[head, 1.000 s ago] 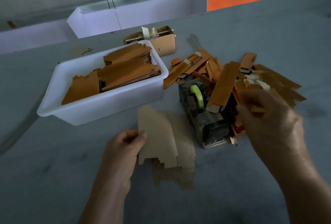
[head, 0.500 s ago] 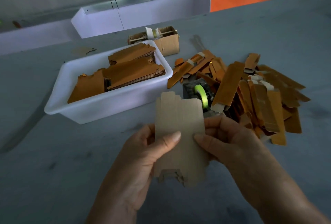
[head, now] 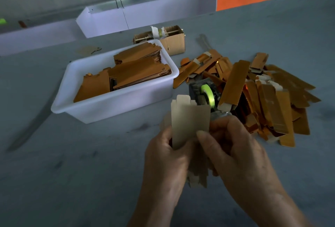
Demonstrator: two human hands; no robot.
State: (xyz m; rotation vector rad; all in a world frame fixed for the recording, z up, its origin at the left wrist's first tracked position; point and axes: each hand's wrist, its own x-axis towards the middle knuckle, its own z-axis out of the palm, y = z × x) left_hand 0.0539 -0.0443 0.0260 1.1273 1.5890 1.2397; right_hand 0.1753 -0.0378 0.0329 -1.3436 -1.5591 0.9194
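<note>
Both hands are low in the middle of the frame holding a flat tan cardboard blank (head: 190, 118) up off the grey surface (head: 72, 172). Left hand (head: 166, 161) is curled around the blank's left edge, and right hand (head: 233, 148) pinches the right side with the thumb (head: 204, 136) laid across the front. The blank stands roughly upright, tabs at the top, and its lower end pokes out below the hands.

Right behind it sits a tape dispenser (head: 203, 92) with a bright green roll (head: 208, 94). Upper left of that there's a white plastic tub (head: 116, 105) with stacks of orange-brown flat blanks (head: 137, 70). On the right of the frame, a messy pile of folded orange sleeves (head: 268, 99), one of them leaning on the dispenser. A small cardboard box (head: 174, 43) sits behind the tub.
</note>
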